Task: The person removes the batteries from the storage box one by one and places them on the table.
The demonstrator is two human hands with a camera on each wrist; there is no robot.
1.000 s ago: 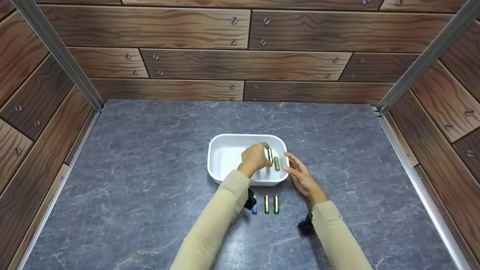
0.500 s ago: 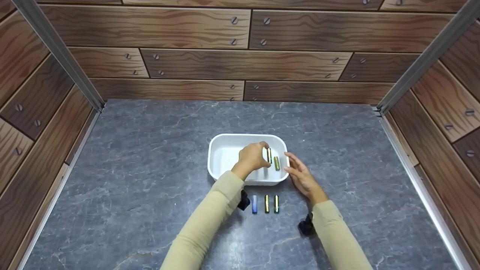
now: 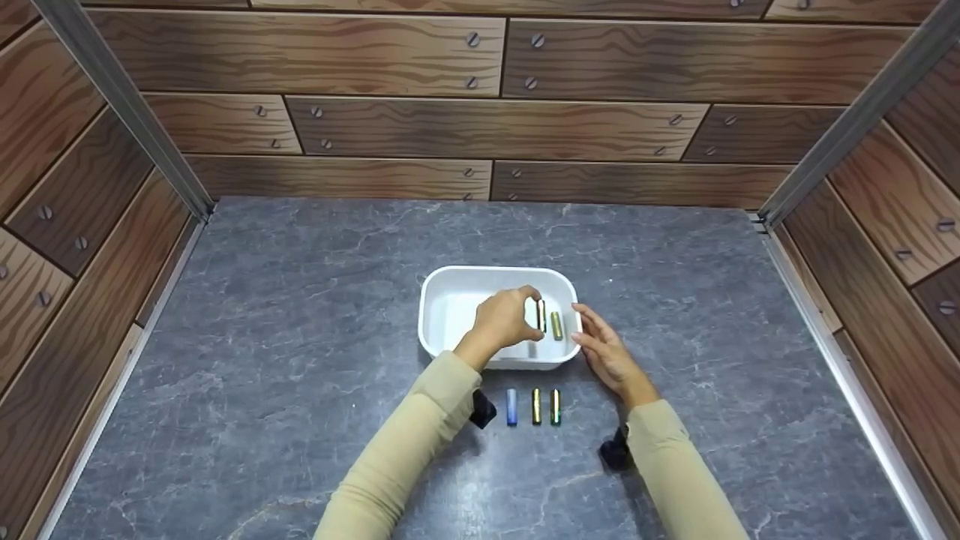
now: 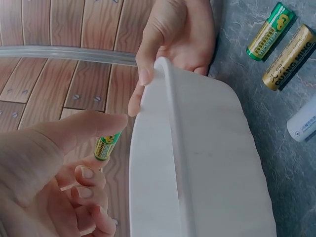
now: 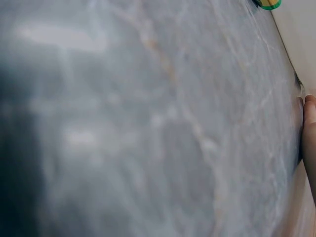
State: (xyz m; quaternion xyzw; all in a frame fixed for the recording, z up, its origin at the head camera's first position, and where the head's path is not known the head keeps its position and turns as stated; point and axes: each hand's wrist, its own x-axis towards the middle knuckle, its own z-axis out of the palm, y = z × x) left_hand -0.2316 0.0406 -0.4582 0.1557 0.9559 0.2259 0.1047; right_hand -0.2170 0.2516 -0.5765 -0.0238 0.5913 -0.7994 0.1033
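Observation:
My left hand (image 3: 501,319) is over the white plastic tub (image 3: 457,271), pinching a green and gold battery (image 3: 541,315) between thumb and finger. The left wrist view shows this battery (image 4: 105,147) partly covered by the fingers. Inside the tub, just right of the held one, lies another gold-green battery (image 3: 556,326). My right hand (image 3: 609,360) holds the tub's right end, its fingertips at the rim. From the left wrist, the right hand's thumb (image 4: 148,59) reaches onto the rim. Only a sliver of that hand shows in the right wrist view.
In front of the tub three batteries lie in a row: a blue-white one (image 3: 511,407), a gold one (image 3: 536,406) and a green-gold one (image 3: 555,406). Wood-patterned walls (image 3: 420,127) and metal posts (image 3: 847,120) border the grey marbled table (image 3: 300,360).
My left hand has shifted slightly left, its forearm swinging left and uncovering the blue-white battery. It keeps its pinch on the battery. The right hand stays at the tub's end.

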